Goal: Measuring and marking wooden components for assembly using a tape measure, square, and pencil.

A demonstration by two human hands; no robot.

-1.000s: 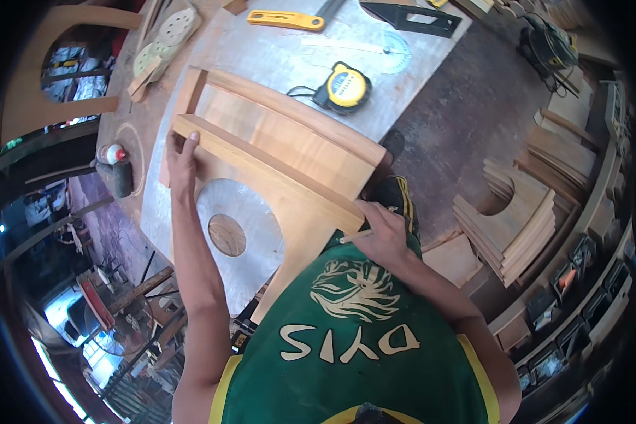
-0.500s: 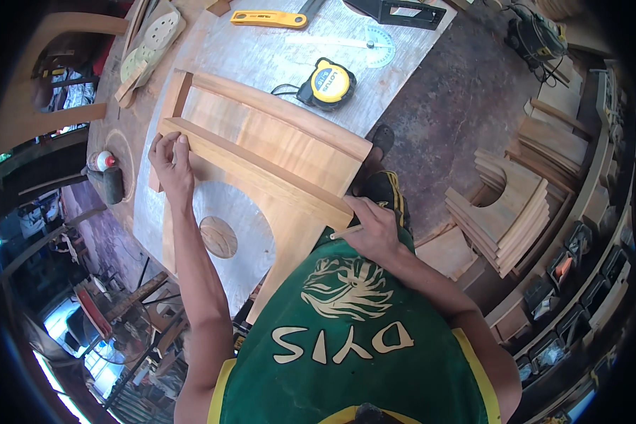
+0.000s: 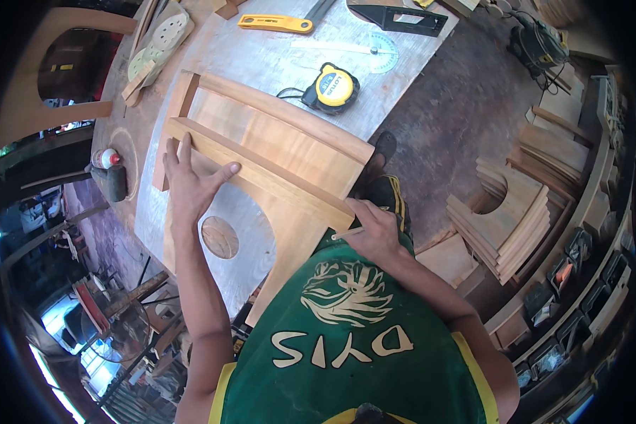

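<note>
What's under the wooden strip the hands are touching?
Under the wooden strip: a flat wooden panel, showing along both long sides; its curved cutout exposes the grey work surface. The face directly beneath the strip is covered; can't see any marks there.

A table (image 3: 254,53) with a worn, pale-grey top spreads beneath and beyond both hands. Under the left hand (image 3: 194,187) lies a wooden panel (image 3: 300,219) with a rounded cutout. Ahead, between left and right hand (image 3: 373,230), sits a yellow-and-black tape measure (image 3: 338,87); farther out lie a clear protractor (image 3: 384,53) and a yellow-handled tool (image 3: 275,23). A bottle (image 3: 105,158) stands left of the left hand.
</note>
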